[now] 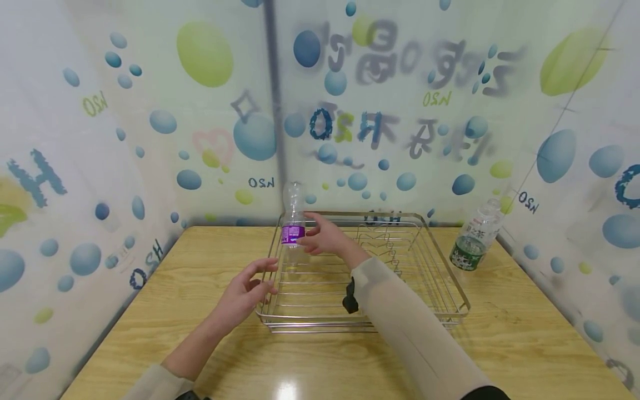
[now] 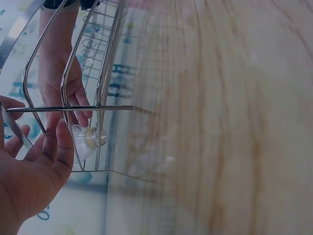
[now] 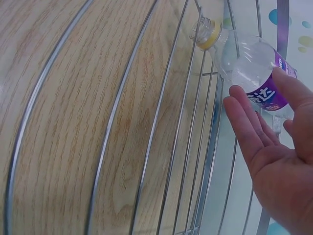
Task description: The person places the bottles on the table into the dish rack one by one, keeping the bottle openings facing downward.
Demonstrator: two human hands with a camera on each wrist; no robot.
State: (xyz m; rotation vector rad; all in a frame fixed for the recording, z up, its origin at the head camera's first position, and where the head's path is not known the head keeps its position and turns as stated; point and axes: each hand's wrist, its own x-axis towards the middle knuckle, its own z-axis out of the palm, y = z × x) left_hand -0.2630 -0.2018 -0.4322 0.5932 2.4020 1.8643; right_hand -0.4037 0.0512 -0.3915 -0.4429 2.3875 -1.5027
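A clear plastic bottle [image 1: 293, 233] with a purple label stands upside down at the left end of a metal wire rack [image 1: 345, 316]. Its yellow-ringed neck [image 3: 210, 35] points down between the wires. My right hand [image 1: 325, 236] is at the bottle's right side, fingers [image 3: 244, 122] mostly straight and thumb over the label; the wrist view does not show the fingers curled round it. At the rack's left rim, my left hand [image 1: 245, 291] holds the rail, with thumb and a finger over it and other fingers [image 2: 61, 147] outside the wires.
A second clear bottle [image 1: 467, 253] with a green label stands on the wooden table [image 1: 510, 328], right of the rack. Wavy wire dividers [image 1: 395, 250] line the rack's middle. Patterned curtains [image 1: 400, 139] enclose the table's back and sides.
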